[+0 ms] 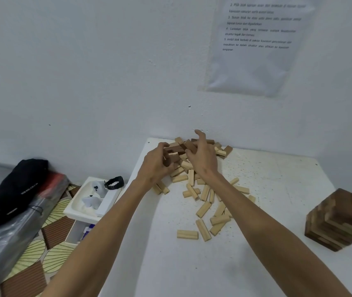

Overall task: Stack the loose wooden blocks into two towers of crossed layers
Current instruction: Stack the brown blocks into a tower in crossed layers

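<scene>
Blocks [189,144] partly behind curled fingers [162,145]

Picture's edge is cropping the dark tower [342,219] at the table [256,264]'s right edge; left hand [155,166] and right hand [202,159] are masking the far-edge pile [179,179]; the wall sheet [256,65]'s print is blurring.

Both our bare arms reach together to the far side, wrists close, our left hand [156,166] gripping blocks [190,145] in curled fingers and our right hand [202,157] just beside it, fingers clawed onto them, thumb lifted.
</scene>
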A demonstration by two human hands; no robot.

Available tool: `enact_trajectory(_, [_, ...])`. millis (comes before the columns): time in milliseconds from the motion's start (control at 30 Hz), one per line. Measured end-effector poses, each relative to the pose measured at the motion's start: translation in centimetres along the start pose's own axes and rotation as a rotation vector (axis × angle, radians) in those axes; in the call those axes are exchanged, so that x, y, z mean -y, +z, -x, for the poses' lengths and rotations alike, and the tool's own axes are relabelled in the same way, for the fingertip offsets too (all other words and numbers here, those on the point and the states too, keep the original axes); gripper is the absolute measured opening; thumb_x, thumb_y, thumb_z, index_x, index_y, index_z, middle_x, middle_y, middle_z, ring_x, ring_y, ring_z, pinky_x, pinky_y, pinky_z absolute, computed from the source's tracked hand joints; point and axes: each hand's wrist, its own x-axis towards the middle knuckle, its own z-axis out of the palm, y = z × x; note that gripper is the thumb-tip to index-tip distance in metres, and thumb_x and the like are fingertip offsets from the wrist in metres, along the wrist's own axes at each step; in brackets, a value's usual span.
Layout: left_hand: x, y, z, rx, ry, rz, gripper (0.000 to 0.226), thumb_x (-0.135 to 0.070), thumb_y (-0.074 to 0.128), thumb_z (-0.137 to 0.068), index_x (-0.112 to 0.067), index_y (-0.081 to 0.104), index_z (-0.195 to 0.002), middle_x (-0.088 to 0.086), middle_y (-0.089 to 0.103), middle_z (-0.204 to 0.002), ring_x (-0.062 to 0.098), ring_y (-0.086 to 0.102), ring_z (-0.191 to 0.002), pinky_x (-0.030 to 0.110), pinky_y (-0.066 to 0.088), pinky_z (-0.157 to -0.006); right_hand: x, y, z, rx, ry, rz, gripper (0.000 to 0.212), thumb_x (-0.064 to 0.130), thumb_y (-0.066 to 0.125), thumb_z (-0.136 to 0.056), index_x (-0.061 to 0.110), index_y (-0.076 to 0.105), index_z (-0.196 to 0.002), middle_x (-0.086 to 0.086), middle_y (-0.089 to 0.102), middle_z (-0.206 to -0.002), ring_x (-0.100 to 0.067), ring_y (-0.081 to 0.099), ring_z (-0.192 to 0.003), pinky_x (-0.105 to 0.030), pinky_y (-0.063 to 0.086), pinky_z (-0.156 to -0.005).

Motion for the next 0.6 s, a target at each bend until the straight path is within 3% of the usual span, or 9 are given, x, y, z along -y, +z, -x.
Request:
enact_trajectory(167, [-2.4,-1.0,2.2,-0.066,0.082,0.068,0.057,-0.023,0.072,-0.087,-0.018,0.045,-0.136,-0.010,0.063,-0.091,0.008,0.061,-0.080,0.028,0.053,-0.074,1.3,-3.9,2.3,0.022,-0.053,-0.054,0.078,0.014,0.069,-0.091,0.020,0.024,-0.155,0.001,0.069,-0.091,-0.017,0.063,-0.085,-0.032,0.048,-0.070])
enact_trajectory(300, [-5.0,-1.3,6.2,-0.063,0.128,0.152,0.055,-0.022,0.073,-0.085,-0.028,0.045,-0.133,-0.009,0.065,-0.090,0.011,0.062,-0.080,0.025,0.052,-0.073,1.8,-8.2,7.1,0.098,-0.015,-0.098,0.084,0.018,0.070,-0.092,0.026,0.018,-0.157,0.005,0.070,-0.098,-0.010,0.064,-0.087,-0.021,0.048,-0.070])
enact_trajectory(400, [-6.8,-0.5,10.5,-0.049,0.117,0.200,0.057,-0.020,0.075,-0.085,-0.024,0.046,-0.134,-0.011,0.065,-0.091,0.010,0.062,-0.081,0.021,0.050,-0.073,1.5,-11.2,12.0,0.161,0.000,-0.097,0.086,0.017,0.070,-0.091,0.029,0.016,-0.157,0.005,0.071,-0.091,-0.008,0.065,-0.079,-0.024,0.050,-0.066])
enact_trajectory(600, [-8.9,2.7,19.1,-0.008,0.105,0.262,0.056,-0.026,0.079,-0.087,-0.024,0.047,-0.133,-0.012,0.067,-0.091,0.012,0.065,-0.079,0.020,0.050,-0.071,-1.3,-14.8,21.6,0.336,0.039,0.006,0.092,0.018,0.072,-0.088,0.027,0.014,-0.158,0.006,0.070,-0.091,-0.006,0.063,-0.083,-0.028,0.052,-0.074])
